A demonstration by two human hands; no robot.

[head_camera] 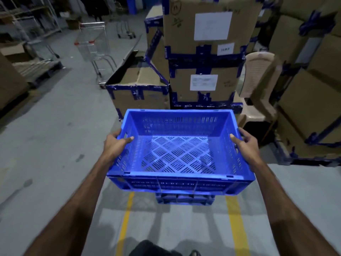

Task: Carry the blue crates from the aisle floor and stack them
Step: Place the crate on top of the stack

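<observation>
- Currently, a blue perforated crate [181,150] is being held level above the aisle floor [55,145], directly over a second blue crate [185,199] whose near wall is showing beneath it
- left hand [114,145] is gripping the left short-side rim, thumb curling inside, fingers wrapping outside
- right hand [246,145] is gripping the right short-side rim likewise
- taped cardboard cartons [206,58] are standing stacked just beyond the crate
- a beige plastic chair [258,85] is sitting right of them
- a wire shopping trolley [95,47] is standing farther back left
- two yellow floor lines [237,228] are running beneath
</observation>
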